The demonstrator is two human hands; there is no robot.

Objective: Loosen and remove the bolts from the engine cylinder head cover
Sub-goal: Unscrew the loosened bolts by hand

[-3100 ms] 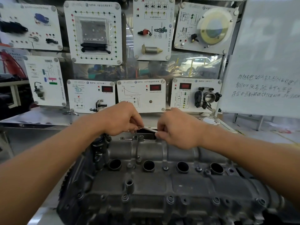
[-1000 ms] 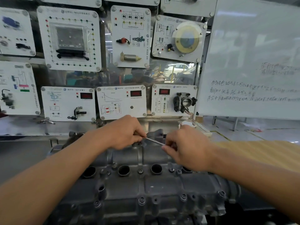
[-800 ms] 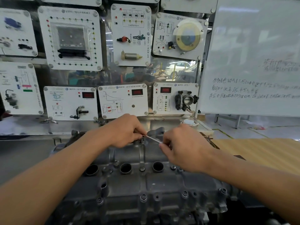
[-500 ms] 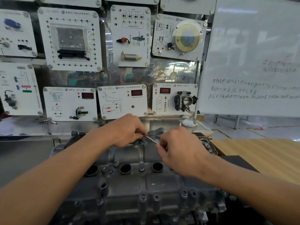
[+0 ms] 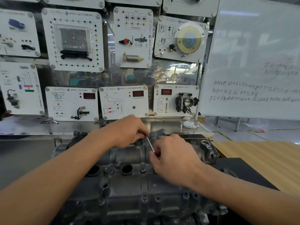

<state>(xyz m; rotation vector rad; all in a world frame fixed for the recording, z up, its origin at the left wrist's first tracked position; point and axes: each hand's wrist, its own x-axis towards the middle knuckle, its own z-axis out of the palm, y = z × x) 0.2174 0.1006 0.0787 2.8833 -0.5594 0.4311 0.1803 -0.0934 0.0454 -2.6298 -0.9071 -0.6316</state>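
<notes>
Sitting at the far edge of the cylinder head cover (image 5: 129, 184), the bolt (image 5: 142, 141) in hand is largely hidden, and whether it has risen from its seat cannot be told. A slim silver tool (image 5: 150, 144) is engaged at it, and its handle has been swung within the last second: it lay almost level and pointed right, and it is now angled steeply toward the near side. From this a part-turn is judged to have been put on the bolt, so the loosening step is taken to be under way, with removal not yet reached. The tool's far end is covered by the left hand (image 5: 129, 132), whose fingers are curled down around it, seemingly to keep it seated on the bolt. The near end of the handle is pinched between thumb and fingertips (image 5: 153, 155) of the right hand (image 5: 175, 161), the remaining fingers being loosely bent above the cover. Other bolts (image 5: 144, 198) are seen still in place along the near edge, and another near the round plug wells (image 5: 127, 169), so most of the task is judged to remain. Behind the engine a steel bench (image 5: 170, 125) is set, with white training panels (image 5: 124, 103) mounted above it. A whiteboard (image 5: 251, 62) bearing handwriting is stood to the far right, and a wooden table (image 5: 267, 159) is seen at the right.
</notes>
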